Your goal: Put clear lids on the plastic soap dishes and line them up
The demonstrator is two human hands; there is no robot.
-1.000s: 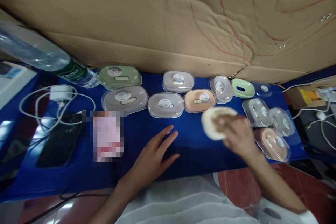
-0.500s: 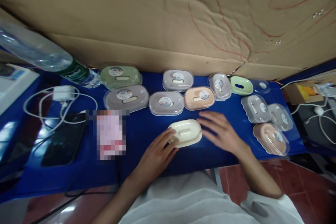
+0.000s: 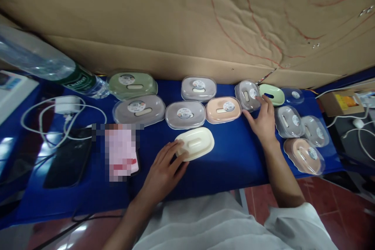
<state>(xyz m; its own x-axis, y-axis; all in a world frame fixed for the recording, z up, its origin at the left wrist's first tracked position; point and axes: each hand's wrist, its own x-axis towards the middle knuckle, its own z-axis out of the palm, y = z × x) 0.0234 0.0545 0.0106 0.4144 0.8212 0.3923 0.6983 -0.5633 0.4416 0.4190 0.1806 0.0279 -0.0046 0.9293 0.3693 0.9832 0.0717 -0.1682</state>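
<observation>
My left hand (image 3: pixel 168 164) rests on the left end of a cream oval dish (image 3: pixel 200 142) lying on the blue table. Its fingers are on the rim, the thumb at the near side. My right hand (image 3: pixel 263 121) is at the gray lidded dish (image 3: pixel 249 95), fingers apart, with fingertips at its right edge and the thumb close to the peach lidded dish (image 3: pixel 224 110). Just behind my right hand sits an uncovered green dish (image 3: pixel 278 95), beside a loose clear lid (image 3: pixel 293 95).
Gray and green lidded dishes (image 3: pixel 186 115) stand along the back. Three more are at the right (image 3: pixel 304 156). A big bottle (image 3: pixel 84 82), a white charger (image 3: pixel 68 105) and a dark phone (image 3: pixel 68 160) lie left. Cardboard (image 3: pixel 131 19) rises behind.
My right hand has moved back and right, from beside the cream dish to the gray lidded dish, which has tilted slightly. The cream dish and my left hand have shifted left.
</observation>
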